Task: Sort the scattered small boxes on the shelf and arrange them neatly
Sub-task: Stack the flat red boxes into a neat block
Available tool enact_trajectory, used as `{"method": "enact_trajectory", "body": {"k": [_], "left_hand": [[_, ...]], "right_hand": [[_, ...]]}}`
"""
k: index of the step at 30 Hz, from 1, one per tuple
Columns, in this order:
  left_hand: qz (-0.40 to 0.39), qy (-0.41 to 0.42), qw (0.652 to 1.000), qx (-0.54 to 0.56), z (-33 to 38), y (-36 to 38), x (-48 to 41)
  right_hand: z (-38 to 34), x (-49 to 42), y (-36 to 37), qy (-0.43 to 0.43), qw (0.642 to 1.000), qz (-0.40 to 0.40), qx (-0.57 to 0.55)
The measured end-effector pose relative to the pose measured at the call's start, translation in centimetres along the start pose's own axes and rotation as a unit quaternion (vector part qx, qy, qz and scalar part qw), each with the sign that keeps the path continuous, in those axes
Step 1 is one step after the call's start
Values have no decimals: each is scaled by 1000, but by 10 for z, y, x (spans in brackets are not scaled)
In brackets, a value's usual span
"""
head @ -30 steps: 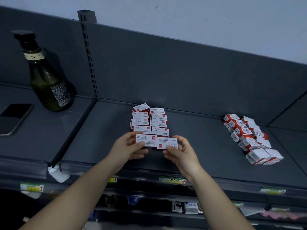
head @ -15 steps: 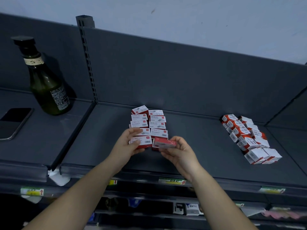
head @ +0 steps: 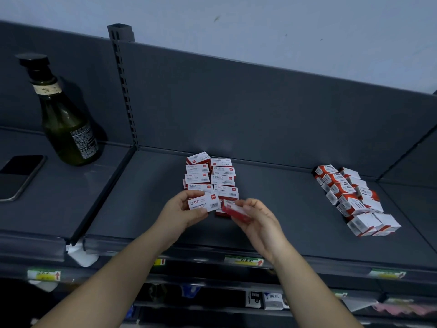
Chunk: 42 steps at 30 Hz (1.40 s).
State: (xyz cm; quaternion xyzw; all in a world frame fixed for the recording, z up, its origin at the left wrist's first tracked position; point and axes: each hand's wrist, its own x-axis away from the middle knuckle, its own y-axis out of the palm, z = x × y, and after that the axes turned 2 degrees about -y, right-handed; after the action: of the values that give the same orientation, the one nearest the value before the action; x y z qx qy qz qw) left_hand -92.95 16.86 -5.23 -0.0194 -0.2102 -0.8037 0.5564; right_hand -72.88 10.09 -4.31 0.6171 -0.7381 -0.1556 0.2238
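The left hand [head: 181, 210] pinches a white-faced staple box [head: 203, 203] between thumb and fingers. The right hand [head: 259, 221] curls round a second box [head: 235, 210], tilted red side up. Both are at the 6 o'clock end of 2 tidy columns of staple boxes [head: 210, 178] on the grey shelf [head: 146, 197]. A looser cluster [head: 350, 197] waits at 3 o'clock. The risks: a nudge from either box could skew the nearest row, and the tilted one may land crooked or wrong face up. Lids read "24/6" and "订书钉", with barcodes; smaller print is illegible.
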Motion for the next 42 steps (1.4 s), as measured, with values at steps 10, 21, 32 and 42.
{"method": "enact_trajectory", "body": {"k": [10,21,32,42], "left_hand": [[-8,-21,1000,-5,0,-1,-4],[-25,-23,999,-11,-3,3,-9],[-32,-29,999,-10,2,7,-6],[-25,-33,998,-40,3,7,-6]], "right_hand": [[1,-7,-3,-61,988,55,132],[-11,-9,-14,-18,992,124,1],[-14,-6,-18,70,992,100,-20],[-12,-10,-14,26,977,75,198]]}}
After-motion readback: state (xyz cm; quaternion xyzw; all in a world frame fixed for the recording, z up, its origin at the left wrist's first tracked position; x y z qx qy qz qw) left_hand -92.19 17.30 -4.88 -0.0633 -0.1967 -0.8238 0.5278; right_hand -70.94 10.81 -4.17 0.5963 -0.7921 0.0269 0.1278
